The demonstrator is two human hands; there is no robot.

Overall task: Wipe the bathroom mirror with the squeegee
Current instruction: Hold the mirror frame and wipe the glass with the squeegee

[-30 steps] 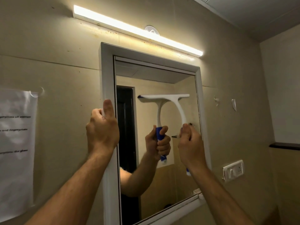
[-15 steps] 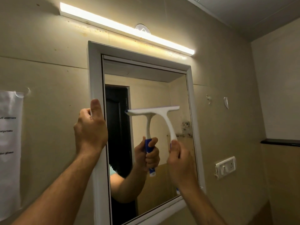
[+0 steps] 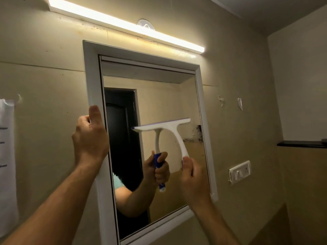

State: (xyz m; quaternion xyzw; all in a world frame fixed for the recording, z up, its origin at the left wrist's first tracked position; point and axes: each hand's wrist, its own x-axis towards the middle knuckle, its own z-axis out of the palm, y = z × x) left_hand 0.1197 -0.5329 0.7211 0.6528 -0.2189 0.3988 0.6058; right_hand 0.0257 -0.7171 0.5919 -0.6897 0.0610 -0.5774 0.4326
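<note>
A white-framed mirror (image 3: 92,73) hangs on the beige wall. My left hand (image 3: 90,138) grips the frame's left edge, thumb up along the front. My right hand (image 3: 192,181) holds the handle of a white squeegee (image 3: 177,137) with a blue grip. Its blade lies roughly level against the glass, a little below mid-height on the right half. The handle's lower part is hidden behind my hand; the reflection shows fingers wrapped around the blue grip. Dark spots mark the glass near the right edge (image 3: 196,133).
A lit tube light (image 3: 123,23) runs above the mirror. To the right of the mirror are a white switch plate (image 3: 239,171), two small wall hooks (image 3: 239,103) and a dark ledge (image 3: 300,144). A paper sheet (image 3: 7,156) hangs on the left wall.
The squeegee and my right hand have slid down the glass from upper-middle to below mid-height. My left hand has kept its grip on the frame.
</note>
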